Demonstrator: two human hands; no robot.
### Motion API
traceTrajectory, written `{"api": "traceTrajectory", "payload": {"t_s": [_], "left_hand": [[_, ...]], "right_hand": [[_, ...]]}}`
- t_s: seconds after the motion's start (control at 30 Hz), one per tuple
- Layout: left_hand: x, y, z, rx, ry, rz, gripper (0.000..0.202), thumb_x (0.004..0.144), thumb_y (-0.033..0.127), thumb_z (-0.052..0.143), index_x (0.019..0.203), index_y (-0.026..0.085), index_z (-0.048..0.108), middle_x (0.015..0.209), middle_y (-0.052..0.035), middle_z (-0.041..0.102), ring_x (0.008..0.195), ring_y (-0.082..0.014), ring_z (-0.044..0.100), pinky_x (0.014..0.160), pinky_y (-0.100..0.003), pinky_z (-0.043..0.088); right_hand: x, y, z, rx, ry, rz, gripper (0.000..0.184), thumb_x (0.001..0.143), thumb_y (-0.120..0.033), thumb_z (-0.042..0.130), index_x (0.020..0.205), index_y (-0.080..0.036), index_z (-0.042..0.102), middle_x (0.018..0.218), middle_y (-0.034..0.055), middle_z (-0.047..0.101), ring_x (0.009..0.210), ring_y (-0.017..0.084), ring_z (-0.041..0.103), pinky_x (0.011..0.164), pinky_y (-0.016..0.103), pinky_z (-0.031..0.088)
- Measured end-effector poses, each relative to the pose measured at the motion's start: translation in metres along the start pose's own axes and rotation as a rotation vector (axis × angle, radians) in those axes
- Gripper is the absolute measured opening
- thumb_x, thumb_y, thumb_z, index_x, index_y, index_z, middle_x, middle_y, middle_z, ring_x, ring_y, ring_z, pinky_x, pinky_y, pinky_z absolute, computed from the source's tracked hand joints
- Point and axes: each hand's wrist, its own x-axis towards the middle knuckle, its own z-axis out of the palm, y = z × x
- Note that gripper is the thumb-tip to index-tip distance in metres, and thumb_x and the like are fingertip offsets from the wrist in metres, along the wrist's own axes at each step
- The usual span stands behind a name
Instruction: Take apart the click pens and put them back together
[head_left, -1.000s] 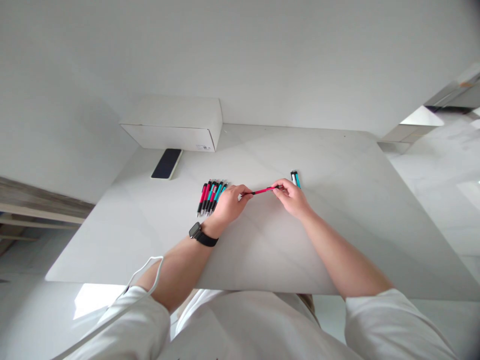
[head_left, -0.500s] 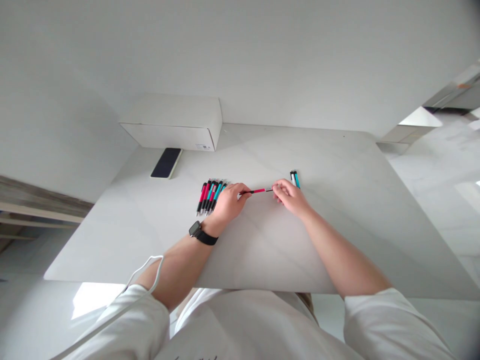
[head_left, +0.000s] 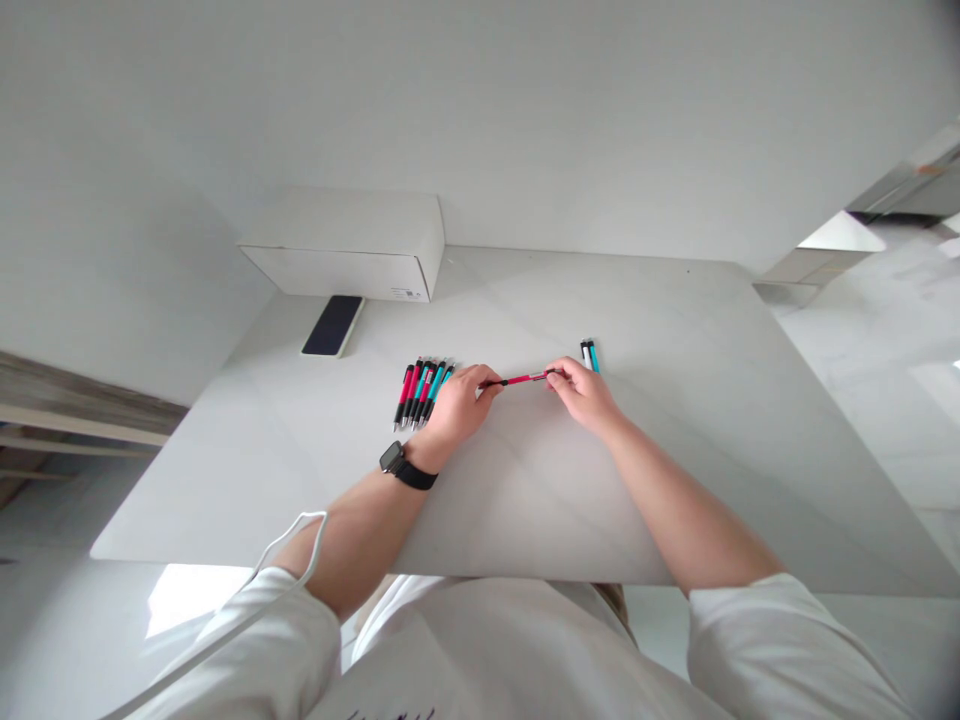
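Note:
Both my hands hold one red pen (head_left: 523, 379) level above the white table (head_left: 675, 480). My left hand (head_left: 459, 408), with a black watch on its wrist, grips the pen's black left end. My right hand (head_left: 584, 393) pinches the right end. A row of several red and teal pens (head_left: 422, 391) lies just left of my left hand. Two more pens (head_left: 589, 355), one white and one teal, lie just beyond my right hand.
A white cardboard box (head_left: 352, 246) stands at the table's far left against the wall. A dark phone (head_left: 333, 326) lies face up in front of it. A white cable (head_left: 285, 555) hangs over my left forearm.
Half a second ago the pen showed a gap with a thin piece between its halves. Now the halves sit together and my right hand has moved slightly left.

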Motion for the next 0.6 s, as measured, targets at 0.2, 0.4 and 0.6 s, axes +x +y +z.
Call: {"api": "traceTrajectory", "payload": {"t_s": [0.2, 0.4, 0.6], "left_hand": [[0.0002, 0.0001, 0.0011, 0.011, 0.012, -0.003, 0.007, 0.098, 0.024, 0.063, 0.1, 0.023, 0.069, 0.096, -0.0041, 0.073, 0.092, -0.0211, 0.067, 0.084, -0.034, 0.053], [-0.0002, 0.0013, 0.0002, -0.001, 0.005, -0.006, 0.006, 0.098, 0.023, 0.063, 0.1, 0.023, 0.069, 0.095, -0.0042, 0.073, 0.093, -0.0209, 0.067, 0.084, -0.034, 0.053], [-0.0002, 0.0045, -0.0007, -0.017, 0.013, 0.004, 0.005, 0.097, 0.021, 0.064, 0.098, 0.023, 0.069, 0.094, -0.0033, 0.072, 0.091, -0.0202, 0.067, 0.083, -0.033, 0.053]], "right_hand": [[-0.0001, 0.0025, 0.0009, 0.039, 0.016, 0.067, 0.036, 0.099, -0.059, 0.057, 0.114, -0.027, 0.065, 0.099, 0.0042, 0.075, 0.079, 0.02, 0.069, 0.071, 0.032, 0.054], [0.0005, 0.0045, 0.0015, 0.046, 0.027, 0.002, 0.032, 0.099, -0.055, 0.058, 0.112, -0.027, 0.065, 0.103, 0.0049, 0.075, 0.088, 0.021, 0.072, 0.081, 0.035, 0.056], [-0.0006, 0.0028, 0.0021, 0.061, -0.001, 0.079, 0.036, 0.1, -0.06, 0.055, 0.108, -0.027, 0.066, 0.09, 0.0034, 0.075, 0.077, 0.021, 0.071, 0.073, 0.034, 0.057]]}}
